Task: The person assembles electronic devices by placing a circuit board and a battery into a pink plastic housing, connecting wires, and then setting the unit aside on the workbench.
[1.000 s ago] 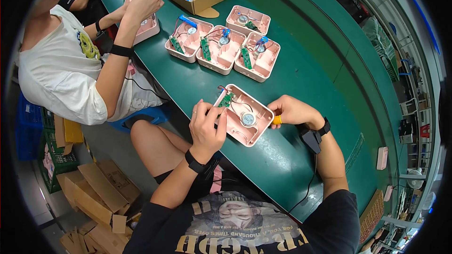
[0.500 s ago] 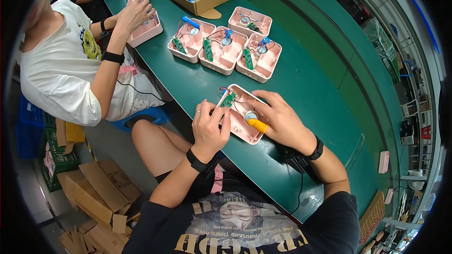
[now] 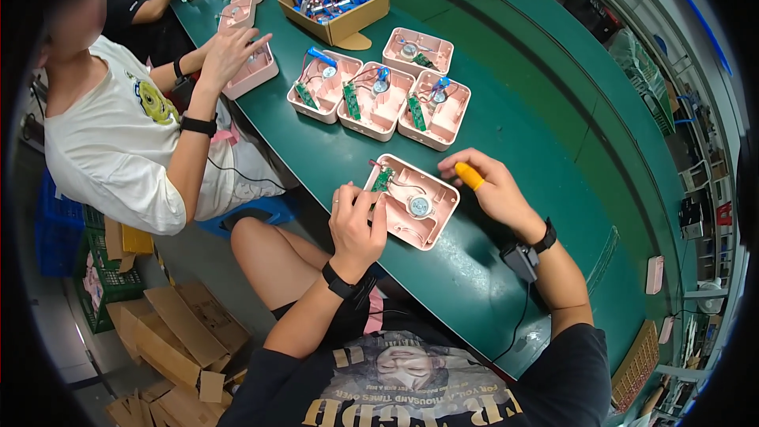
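Observation:
A pink plastic housing (image 3: 439,231) lies open side up on the green table in front of me. Inside it sit a round silver speaker (image 3: 420,205) and a small green circuit board (image 3: 383,180), with thin wires between them. My left hand (image 3: 357,221) grips the housing's left wall, its fingers near the circuit board. Just off the housing's upper right edge is my right hand (image 3: 492,190), holding nothing, its fingers loosely bent and apart. A yellow finger cot (image 3: 469,175) covers its thumb.
Beyond lie several similar pink housings (image 3: 370,120) with boards, wires and blue cells. A cardboard box (image 3: 344,30) of blue cells stands behind them. At left a co-worker (image 3: 118,134) handles another housing. A cabled black device (image 3: 519,261) is by my right wrist.
My right hand has let go of the housing and moved up and right, uncovering the speaker. My left hand stays on the housing's left side.

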### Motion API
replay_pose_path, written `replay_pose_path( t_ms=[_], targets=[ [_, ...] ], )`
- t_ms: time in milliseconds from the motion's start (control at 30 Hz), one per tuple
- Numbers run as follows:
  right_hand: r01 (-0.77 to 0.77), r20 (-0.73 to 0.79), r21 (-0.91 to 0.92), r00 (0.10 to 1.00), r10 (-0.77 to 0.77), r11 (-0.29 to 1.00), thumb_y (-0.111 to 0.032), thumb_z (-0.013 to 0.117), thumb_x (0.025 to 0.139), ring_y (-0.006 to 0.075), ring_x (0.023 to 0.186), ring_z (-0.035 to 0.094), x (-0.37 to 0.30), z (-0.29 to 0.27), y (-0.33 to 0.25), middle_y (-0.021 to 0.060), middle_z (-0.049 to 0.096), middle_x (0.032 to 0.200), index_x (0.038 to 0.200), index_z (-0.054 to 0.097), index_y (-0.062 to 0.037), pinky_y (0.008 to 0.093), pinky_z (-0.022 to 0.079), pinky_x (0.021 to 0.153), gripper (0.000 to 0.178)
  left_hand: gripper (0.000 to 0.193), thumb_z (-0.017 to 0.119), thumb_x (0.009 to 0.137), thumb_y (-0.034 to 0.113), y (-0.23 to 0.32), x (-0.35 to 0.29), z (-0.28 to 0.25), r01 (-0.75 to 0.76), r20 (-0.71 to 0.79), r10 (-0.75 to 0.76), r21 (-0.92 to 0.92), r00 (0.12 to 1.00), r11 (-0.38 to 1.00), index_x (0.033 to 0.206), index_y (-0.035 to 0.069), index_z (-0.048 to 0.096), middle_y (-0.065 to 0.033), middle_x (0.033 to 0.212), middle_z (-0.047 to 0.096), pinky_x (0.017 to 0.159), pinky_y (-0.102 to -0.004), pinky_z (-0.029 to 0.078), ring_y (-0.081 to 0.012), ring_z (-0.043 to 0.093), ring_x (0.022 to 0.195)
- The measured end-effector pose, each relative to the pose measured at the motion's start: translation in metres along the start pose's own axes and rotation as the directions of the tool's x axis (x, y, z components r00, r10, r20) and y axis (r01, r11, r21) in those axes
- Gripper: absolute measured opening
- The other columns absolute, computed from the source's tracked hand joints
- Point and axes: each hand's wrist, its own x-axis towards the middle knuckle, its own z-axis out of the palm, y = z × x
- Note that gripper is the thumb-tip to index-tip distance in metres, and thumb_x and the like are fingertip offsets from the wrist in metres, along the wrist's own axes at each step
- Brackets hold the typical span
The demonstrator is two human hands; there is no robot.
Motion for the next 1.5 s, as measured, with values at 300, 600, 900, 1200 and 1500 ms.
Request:
replay_pose_path(
  t_ms=[300,600,900,1200,1500],
  targets=[
    [-0.305,0.457,0.204,0.87,0.185,0.93,0.007,0.062,0.1,0.0105,0.091,0.069,0.005,-0.006,0.027,0.005,0.074,0.108,0.109,0.075,0.0031,0.0275,0.057,0.082,0.016,0.007,0.067,0.093,0.008,-0.002,-0.001,0.0,0.032,-0.009,-0.032,-0.035,0.999,0.999,0.095,0.001,0.069,-0.0154,0.094,0.056,0.099,-0.0536,0.052,-0.0394,0.059,0.091],
    [-0.296,0.407,0.065,0.88,0.245,0.953,0.008,0.06,0.096,0.0086,0.076,0.064,0.006,-0.007,0.026,0.002,0.07,0.085,0.095,0.076,0.002,0.0265,0.053,0.068,0.018,0.006,0.064,0.094,0.005,0.003,0.0,-0.005,0.015,-0.006,-0.015,-0.034,1.0,0.999,0.093,0.0,0.067,-0.0163,0.092,0.057,0.103,-0.0548,0.051,-0.038,0.059,0.088],
    [-0.291,0.465,-0.064,0.838,0.286,0.955,0.005,0.062,0.095,0.0095,0.082,0.067,0.007,-0.013,0.011,0.0039,0.072,0.09,0.102,0.078,0.0001,0.0278,0.054,0.07,0.018,0.005,0.065,0.093,0.003,0.0,-0.001,-0.002,-0.012,0.0,0.012,-0.051,1.0,0.999,0.094,-0.002,0.067,-0.0169,0.091,0.057,0.104,-0.0541,0.051,-0.0364,0.059,0.087],
    [0.169,0.259,-0.313,0.962,-0.087,0.934,-0.003,0.07,0.094,0.0271,0.104,0.071,0.005,-0.024,0.006,0.0119,0.074,0.109,0.123,0.078,-0.0087,0.0381,0.057,0.09,0.03,0.011,0.071,0.089,0.006,-0.013,-0.001,-0.034,-0.098,0.18,0.138,-0.213,0.974,0.972,0.099,0.001,0.074,-0.0159,0.097,0.061,0.095,-0.0507,0.055,-0.0386,0.062,0.092],
    [0.626,0.439,-0.47,0.778,-0.45,0.622,-0.007,0.073,0.094,0.0322,0.101,0.069,0.045,0.027,0.007,0.0134,0.072,0.112,0.126,0.075,-0.0085,0.0403,0.055,0.096,0.033,0.013,0.076,0.083,0.009,-0.009,0.013,-0.052,-0.188,0.411,0.288,-0.267,0.865,0.945,0.095,0.003,0.075,-0.0144,0.103,0.066,0.088,-0.045,0.056,-0.0364,0.066,0.095]
  ],
)
